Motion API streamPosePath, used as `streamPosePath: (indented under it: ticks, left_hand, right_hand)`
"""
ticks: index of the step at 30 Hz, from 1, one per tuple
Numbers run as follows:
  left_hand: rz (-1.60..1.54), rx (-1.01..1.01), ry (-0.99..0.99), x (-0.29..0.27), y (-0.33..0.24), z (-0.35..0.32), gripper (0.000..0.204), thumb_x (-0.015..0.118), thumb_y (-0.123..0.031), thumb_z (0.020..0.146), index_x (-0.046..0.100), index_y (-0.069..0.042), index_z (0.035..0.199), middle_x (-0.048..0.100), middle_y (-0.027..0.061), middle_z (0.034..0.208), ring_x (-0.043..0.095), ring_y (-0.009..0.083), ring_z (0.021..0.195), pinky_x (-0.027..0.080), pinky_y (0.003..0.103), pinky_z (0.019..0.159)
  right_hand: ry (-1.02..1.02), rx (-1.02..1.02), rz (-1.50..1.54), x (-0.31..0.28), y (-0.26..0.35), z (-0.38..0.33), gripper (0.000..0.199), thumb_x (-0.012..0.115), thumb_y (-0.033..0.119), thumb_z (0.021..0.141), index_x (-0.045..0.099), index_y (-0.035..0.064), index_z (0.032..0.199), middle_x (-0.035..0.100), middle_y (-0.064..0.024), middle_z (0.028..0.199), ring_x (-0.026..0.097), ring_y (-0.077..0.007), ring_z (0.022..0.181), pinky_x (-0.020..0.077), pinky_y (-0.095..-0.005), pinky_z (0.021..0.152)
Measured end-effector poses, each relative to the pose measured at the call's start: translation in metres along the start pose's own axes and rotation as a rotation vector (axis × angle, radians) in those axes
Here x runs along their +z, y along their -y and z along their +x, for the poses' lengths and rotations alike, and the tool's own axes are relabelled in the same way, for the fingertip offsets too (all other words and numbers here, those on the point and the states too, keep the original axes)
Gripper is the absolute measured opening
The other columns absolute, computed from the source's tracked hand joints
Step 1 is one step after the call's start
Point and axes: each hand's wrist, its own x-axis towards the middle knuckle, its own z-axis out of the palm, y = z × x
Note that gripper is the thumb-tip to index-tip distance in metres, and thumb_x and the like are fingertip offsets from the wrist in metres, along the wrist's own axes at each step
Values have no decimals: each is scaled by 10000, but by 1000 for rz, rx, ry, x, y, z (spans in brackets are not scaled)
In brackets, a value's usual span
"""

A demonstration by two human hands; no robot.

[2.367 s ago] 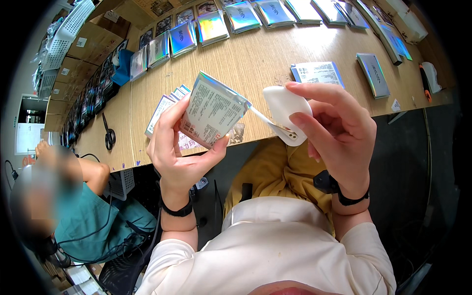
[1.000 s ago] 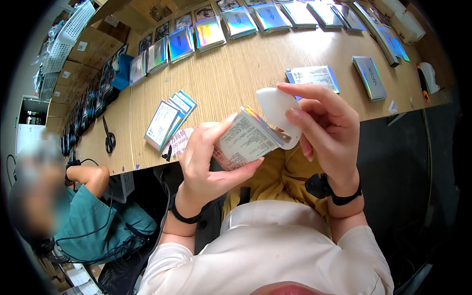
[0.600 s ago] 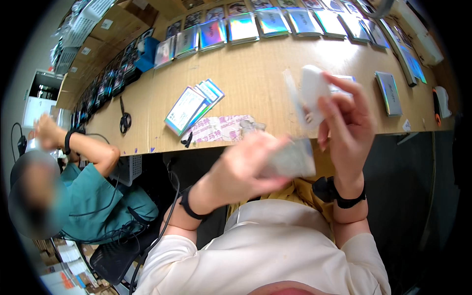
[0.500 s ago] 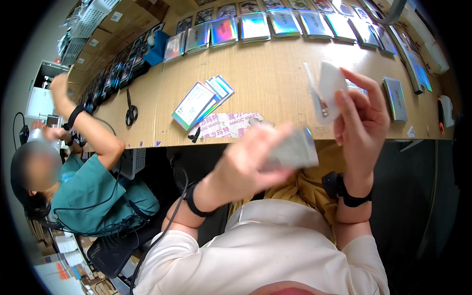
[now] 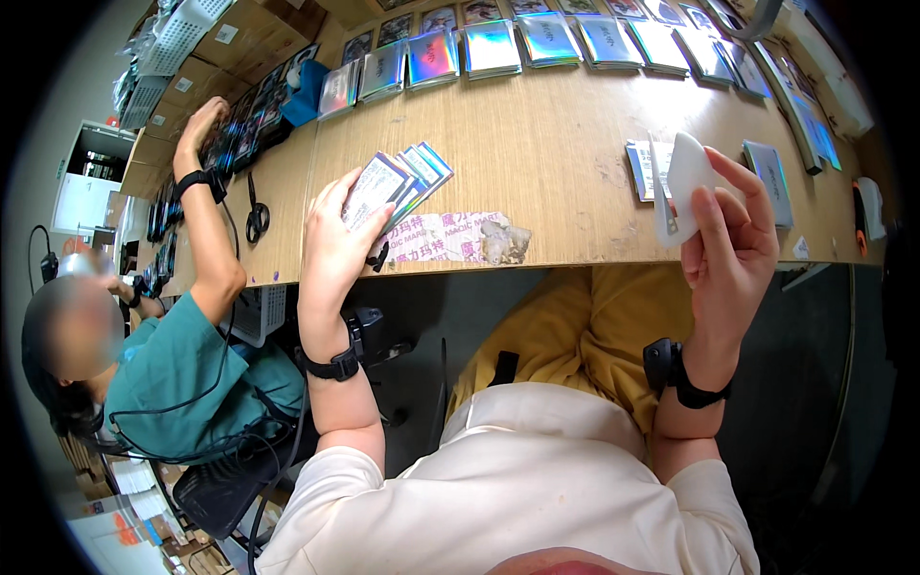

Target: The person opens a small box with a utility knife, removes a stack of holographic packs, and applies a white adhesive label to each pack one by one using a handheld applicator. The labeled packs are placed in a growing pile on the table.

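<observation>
Head view showed yellow trousers (image 5: 551, 355) at lower middle, below the table (image 5: 537, 153). Right of centre, the right hand (image 5: 725, 216) held a white tool (image 5: 688, 177) pinched between thumb and index finger, other fingers curled. Left of centre, the left hand (image 5: 337, 222) lay, partly open, about the near end of fanned packs (image 5: 379, 182) on the table, thumb at one edge, fingers at the other; whether it gripped them could not be told. Beside them, toward centre, was a printed strip (image 5: 450, 238); farther left lay black scissors (image 5: 257, 220). Just right of the tool stood a silvery stack (image 5: 769, 177). Across the top ran shiny stacks (image 5: 494, 50), with cards (image 5: 479, 11) behind. At upper left, a co-worker's hand (image 5: 206, 123) was near black packs (image 5: 251, 129).
</observation>
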Motion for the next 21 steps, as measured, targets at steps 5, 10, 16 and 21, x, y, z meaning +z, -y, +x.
streamPosePath:
  ticks: [5, 10, 16, 21]
  left_hand:
    - [99, 62, 33, 1, -2, -3, 594, 739, -219, 745, 533, 16, 1250, 576, 199, 1166, 547, 334, 1090, 421, 381, 949]
    - [123, 82, 64, 0, 3, -3, 614, 747, -209, 726, 526, 8, 1256, 572, 199, 1171, 548, 338, 1084, 421, 393, 950]
    - [181, 78, 109, 4, -7, 11, 599, 738, -194, 720, 532, 5, 1246, 566, 207, 1167, 538, 348, 1080, 424, 395, 940]
    - [493, 176, 2, 10, -47, 7, 633, 747, -229, 730, 512, 4, 1270, 513, 211, 1238, 462, 346, 1167, 395, 403, 976]
  right_hand:
    - [-44, -6, -11, -11, 2, -1, 259, 614, 63, 906, 593, 17, 1160, 644, -34, 761, 428, -6, 434, 272, -157, 369]
    - [-82, -19, 13, -25, 0, -1, 271, 619, 79, 907, 592, 24, 1170, 662, -52, 771, 422, -6, 433, 269, -160, 369]
    - [-135, -64, 82, -45, -1, 3, 283, 629, 76, 899, 588, 22, 1174, 679, -71, 800, 432, -7, 442, 277, -163, 369]
    - [-226, -30, 81, -65, -5, 6, 269, 632, 67, 894, 589, 26, 1156, 663, -54, 771, 458, -19, 451, 299, -169, 376]
